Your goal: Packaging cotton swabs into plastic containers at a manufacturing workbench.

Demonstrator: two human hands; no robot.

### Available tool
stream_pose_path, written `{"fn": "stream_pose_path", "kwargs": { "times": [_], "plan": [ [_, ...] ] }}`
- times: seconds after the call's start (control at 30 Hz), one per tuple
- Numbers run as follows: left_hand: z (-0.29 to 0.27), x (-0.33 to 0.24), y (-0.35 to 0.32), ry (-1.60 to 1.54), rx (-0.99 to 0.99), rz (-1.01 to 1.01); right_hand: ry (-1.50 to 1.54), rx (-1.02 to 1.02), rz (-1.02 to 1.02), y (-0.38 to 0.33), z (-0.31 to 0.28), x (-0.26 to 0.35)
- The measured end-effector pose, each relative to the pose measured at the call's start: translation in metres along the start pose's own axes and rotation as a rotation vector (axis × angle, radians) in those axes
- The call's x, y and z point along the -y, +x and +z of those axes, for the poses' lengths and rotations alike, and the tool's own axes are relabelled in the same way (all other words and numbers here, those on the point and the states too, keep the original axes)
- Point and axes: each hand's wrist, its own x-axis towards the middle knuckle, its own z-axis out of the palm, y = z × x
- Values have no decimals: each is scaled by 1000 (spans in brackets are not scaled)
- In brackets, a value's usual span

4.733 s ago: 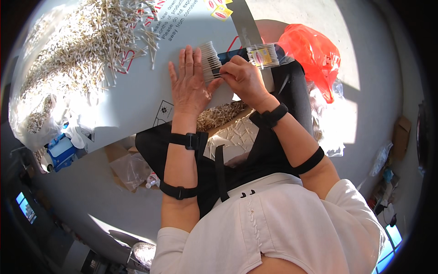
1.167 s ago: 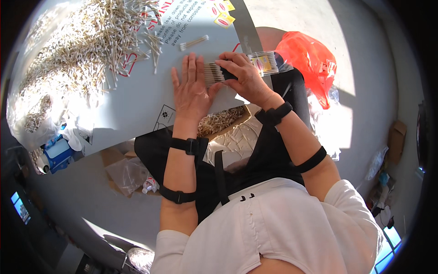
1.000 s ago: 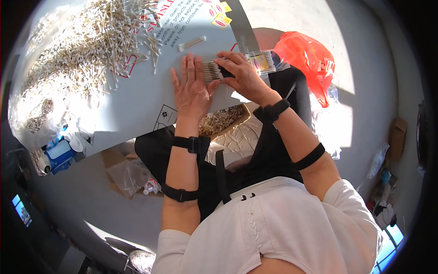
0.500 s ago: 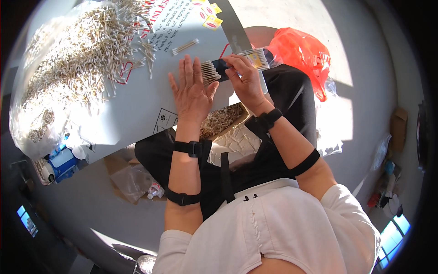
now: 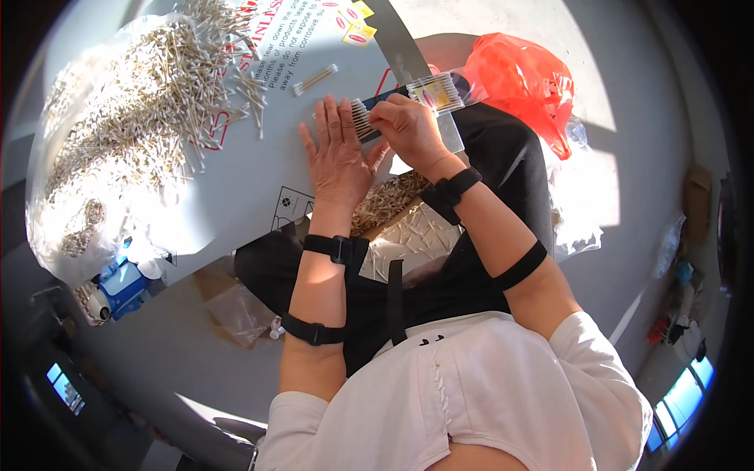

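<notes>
A row of cotton swabs (image 5: 361,119) lies side by side on a dark strip (image 5: 385,100) near the board's right edge. My left hand (image 5: 339,161) rests flat, fingers stretched, against the left end of that row. At its other end, the fingers of my right hand (image 5: 415,135) are pinched together; what they hold, if anything, is hidden. Just beyond my right hand is a clear packet of swabs (image 5: 437,93) with a yellow label inside. A few loose swabs (image 5: 316,80) lie together past my left fingertips.
A large clear bag spilling cotton swabs (image 5: 133,133) covers the left of the grey board (image 5: 251,188). Yellow labels (image 5: 359,34) lie at the far edge. A box of swabs (image 5: 385,206) sits below the board by my lap. A red plastic bag (image 5: 522,82) is at the right.
My right hand has shifted left and slightly down, from the dark strip to the end of the swab row. My left hand stays flat beside the row.
</notes>
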Motion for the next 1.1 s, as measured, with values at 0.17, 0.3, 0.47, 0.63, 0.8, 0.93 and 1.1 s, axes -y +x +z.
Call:
{"fn": "stream_pose_path", "kwargs": {
  "times": [0.17,0.3,0.47,0.63,0.8,0.93,1.1],
  "plan": [
    [7,5,-1,-50,-53,34,-166,126,-90,15,-3,-6],
    [8,7,-3,-31,-60,48,-205,149,-142,20,-2,-7],
    [5,6,-3,-49,-39,51,75,-12,33,13,4,-2],
    [6,8,-4,-106,-70,27,458,-195,-5,10,23,8],
    [8,11,11,-711,-432,-154,594,-258,61,12,31,14],
    [10,-4,24,-906,-503,-250,616,-286,46,12,38,15],
    [14,-23,31,-975,-494,-248,586,-269,80,13,30,10]
  ]
}}
